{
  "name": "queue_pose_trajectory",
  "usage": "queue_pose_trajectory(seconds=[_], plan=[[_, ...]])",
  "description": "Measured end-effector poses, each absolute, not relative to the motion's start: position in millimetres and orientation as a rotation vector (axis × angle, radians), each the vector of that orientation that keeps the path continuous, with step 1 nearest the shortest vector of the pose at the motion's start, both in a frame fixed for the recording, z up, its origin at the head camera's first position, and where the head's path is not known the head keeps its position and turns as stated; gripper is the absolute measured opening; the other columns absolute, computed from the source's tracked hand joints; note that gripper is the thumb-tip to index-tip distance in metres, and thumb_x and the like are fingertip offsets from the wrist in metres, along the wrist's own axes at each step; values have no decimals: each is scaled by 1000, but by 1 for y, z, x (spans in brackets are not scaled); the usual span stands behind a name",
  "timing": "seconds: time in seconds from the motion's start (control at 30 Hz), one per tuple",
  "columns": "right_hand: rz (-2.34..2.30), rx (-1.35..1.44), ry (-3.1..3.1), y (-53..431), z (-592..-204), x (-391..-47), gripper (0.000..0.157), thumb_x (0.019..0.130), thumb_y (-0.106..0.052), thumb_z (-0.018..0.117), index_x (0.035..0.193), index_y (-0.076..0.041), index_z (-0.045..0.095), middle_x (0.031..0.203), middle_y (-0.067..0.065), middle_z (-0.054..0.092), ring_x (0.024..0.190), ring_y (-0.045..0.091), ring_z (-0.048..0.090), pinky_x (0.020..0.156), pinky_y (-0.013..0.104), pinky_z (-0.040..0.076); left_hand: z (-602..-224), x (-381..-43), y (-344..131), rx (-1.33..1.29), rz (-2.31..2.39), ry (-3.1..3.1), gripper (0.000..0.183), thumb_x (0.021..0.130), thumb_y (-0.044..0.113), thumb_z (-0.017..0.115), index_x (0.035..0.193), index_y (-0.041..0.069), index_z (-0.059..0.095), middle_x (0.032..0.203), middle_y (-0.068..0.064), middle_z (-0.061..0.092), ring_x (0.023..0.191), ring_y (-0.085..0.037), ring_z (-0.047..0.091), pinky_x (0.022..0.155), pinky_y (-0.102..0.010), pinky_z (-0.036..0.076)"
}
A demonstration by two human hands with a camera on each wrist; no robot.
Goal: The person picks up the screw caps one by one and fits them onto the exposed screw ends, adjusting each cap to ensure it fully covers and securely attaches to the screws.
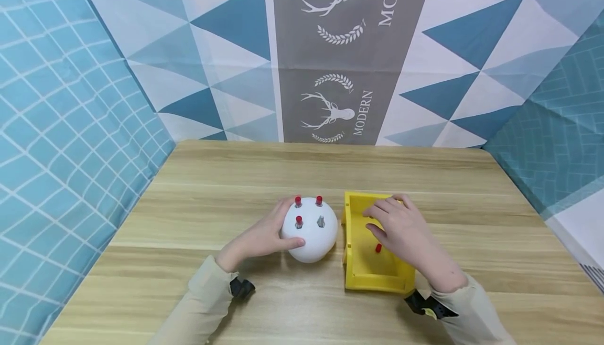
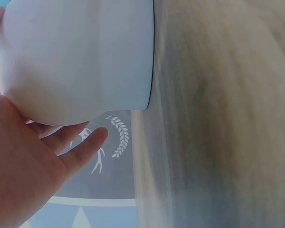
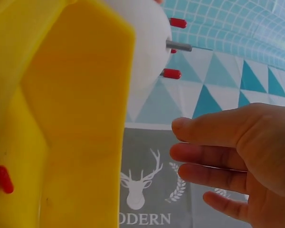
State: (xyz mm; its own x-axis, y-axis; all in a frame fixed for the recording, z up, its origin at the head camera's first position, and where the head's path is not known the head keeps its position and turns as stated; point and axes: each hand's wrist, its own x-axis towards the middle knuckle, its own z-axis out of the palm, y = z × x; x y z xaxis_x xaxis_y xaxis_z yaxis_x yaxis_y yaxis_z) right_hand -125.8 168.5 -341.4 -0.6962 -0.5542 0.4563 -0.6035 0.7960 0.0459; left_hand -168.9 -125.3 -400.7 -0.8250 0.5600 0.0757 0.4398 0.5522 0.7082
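A white rounded body (image 1: 310, 240) with a flat base stands upright on the table. Metal posts rise from its top: three carry red caps, such as the near one (image 1: 299, 221), and one post (image 1: 321, 221) is bare. My left hand (image 1: 264, 235) grips its left side, thumb at the front and fingers round the back; the left wrist view shows the fingers (image 2: 80, 149) along its wall. Over the yellow bin (image 1: 377, 283), my right hand (image 1: 401, 229) hovers with loosely bent fingers and nothing between them. One loose red cap (image 3: 3, 179) lies on the bin's floor.
The yellow bin stands just right of the white body, with a narrow gap between them. Both are on a wood-grain table (image 1: 189, 198). Patterned cloth (image 1: 325, 72) hangs behind the table's far edge, and tiled blue cloth (image 1: 61, 125) hangs on the left.
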Motion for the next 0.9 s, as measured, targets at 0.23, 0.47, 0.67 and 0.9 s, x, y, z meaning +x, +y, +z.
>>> queue_pose_trajectory(seconds=[0.23, 0.47, 0.67, 0.9], plan=[[140, 861, -2555, 178, -351, -125, 21, 69, -16, 79, 86, -13, 66, 84, -1, 65, 81, 17, 59, 88, 41, 37, -401, -167, -124, 847, 1154, 2612, 90, 73, 49, 70, 142, 19, 20, 139, 0, 29, 117, -19, 40, 94, -41, 40], [137, 879, -2520, 184, -359, -125, 23, 66, -15, 81, 84, -12, 66, 81, -1, 64, 77, 18, 58, 87, 42, 38, -401, -168, -124, 840, 1153, 2609, 90, 73, 49, 70, 142, 19, 19, 140, -1, 28, 118, -19, 39, 95, -41, 39], [93, 901, -2498, 188, -364, -124, 25, 64, -16, 82, 82, -13, 66, 79, -2, 63, 74, 17, 58, 84, 40, 39, -401, -168, -125, 848, 1150, 2610, 89, 74, 50, 69, 142, 19, 20, 139, -1, 28, 118, -19, 39, 95, -41, 39], [57, 908, -2547, 193, -372, -122, 24, 64, -16, 81, 82, -14, 66, 79, -3, 64, 76, 18, 59, 85, 40, 39, -401, -168, -125, 851, 1157, 2605, 89, 74, 49, 69, 142, 19, 20, 139, -1, 29, 117, -19, 40, 95, -41, 39]])
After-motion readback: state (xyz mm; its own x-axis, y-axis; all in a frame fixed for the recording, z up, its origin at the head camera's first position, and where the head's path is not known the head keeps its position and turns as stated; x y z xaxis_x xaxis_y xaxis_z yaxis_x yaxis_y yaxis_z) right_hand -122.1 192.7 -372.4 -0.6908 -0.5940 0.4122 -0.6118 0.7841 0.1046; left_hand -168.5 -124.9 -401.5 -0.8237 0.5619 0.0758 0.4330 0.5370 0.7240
